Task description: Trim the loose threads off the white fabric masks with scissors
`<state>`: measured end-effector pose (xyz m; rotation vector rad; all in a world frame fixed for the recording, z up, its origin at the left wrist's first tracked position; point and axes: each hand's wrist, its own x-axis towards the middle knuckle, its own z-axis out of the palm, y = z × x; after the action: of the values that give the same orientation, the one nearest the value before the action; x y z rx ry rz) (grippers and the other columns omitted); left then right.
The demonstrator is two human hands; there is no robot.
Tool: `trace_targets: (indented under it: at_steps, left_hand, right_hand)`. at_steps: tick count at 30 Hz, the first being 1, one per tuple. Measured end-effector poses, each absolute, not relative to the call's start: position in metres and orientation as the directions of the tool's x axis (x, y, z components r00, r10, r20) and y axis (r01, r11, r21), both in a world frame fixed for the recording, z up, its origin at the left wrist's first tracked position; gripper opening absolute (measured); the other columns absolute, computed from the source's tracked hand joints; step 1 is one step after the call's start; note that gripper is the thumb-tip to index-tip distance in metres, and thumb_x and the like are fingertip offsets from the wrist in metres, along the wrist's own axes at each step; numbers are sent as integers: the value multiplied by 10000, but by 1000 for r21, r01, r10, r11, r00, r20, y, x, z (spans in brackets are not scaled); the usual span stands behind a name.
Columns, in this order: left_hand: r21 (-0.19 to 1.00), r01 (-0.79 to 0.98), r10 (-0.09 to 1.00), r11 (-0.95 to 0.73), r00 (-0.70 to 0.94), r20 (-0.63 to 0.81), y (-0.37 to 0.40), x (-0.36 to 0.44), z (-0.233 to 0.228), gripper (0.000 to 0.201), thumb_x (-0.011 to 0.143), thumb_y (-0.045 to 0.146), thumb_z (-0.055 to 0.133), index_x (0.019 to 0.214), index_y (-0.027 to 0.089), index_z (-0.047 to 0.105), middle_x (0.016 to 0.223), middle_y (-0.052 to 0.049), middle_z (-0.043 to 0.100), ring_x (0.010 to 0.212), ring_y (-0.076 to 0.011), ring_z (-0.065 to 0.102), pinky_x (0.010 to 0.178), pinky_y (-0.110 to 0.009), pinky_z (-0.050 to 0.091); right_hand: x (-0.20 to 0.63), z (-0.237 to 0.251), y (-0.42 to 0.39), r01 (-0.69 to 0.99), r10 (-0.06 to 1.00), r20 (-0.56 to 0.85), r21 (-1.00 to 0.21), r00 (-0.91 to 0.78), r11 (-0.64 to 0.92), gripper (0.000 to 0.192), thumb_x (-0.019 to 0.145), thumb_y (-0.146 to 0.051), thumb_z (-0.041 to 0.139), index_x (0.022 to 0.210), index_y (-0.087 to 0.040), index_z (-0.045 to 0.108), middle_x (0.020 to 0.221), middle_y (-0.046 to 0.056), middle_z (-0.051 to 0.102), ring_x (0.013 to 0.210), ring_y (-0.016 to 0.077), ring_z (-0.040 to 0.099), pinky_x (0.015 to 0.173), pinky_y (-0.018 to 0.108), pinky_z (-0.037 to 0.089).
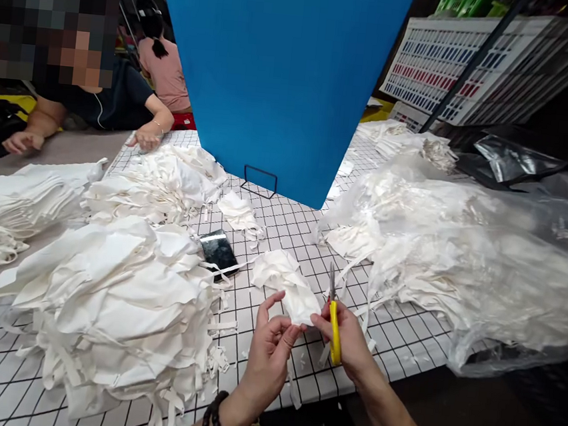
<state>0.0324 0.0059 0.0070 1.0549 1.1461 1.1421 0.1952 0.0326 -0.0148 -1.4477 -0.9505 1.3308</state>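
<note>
From the head cam: the white cloth (293, 287) is in both hands over the bench (290, 230), in front of the blue board (287, 73), whose top is cut off. The left hand (271, 349) has its thumb and fingertips pinched on the near edge. The right hand (352, 340) pinches that edge too, curled around yellow scissors (334, 342), so the handle's partly hidden. Stuff inside the plastic bag (480, 259), right of the board, is kinda hard to make out.
</note>
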Motion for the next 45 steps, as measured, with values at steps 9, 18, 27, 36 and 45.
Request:
trace_targets:
  at_steps: [9,18,27,36,45]
  left_hand:
    - [966,-186,970,179,200,-141,17,33,5,250,916,378,563,881,157,675,615,-8,591,588,-145,563,656,-269,456]
    - [999,10,960,-42,278,37,25,24,3,216,955,311,500,843,169,618,753,-11,553,665,-135,573,661,-252,446]
    - [996,45,936,-81,347,61,21,20,6,222,968,291,469,855,163,611,803,-22,539,654,-125,563,631,-245,451]
    - [992,75,930,-105,359,71,20,16,3,231,970,294,470,870,166,634,819,-38,564,707,-138,553,652,-247,461]
    - [999,16,920,-44,390,34,21,15,4,252,968,315,478,845,160,634,825,-49,581,718,-142,550,637,-245,472]
  right_hand:
    - [217,9,30,245,972,-235,-941,20,-233,310,670,-334,786,784,-211,526,673,-51,532,601,125,482,556,245,402]
    - [227,52,7,747,947,-241,-665,-214,-1,351,688,-414,754,909,-229,553,873,0,614,763,178,546,678,282,424]
    - [220,49,11,768,939,-241,-640,-246,37,324,700,-444,736,860,-234,549,825,-6,613,713,172,536,622,266,376]
    - [219,48,9,812,940,-240,-580,-243,62,304,718,-477,709,780,-233,539,699,-25,600,624,153,501,553,251,309]
    - [221,44,9,842,951,-189,-528,-245,112,326,747,-484,667,674,-218,492,597,-38,549,543,127,457,529,243,287]
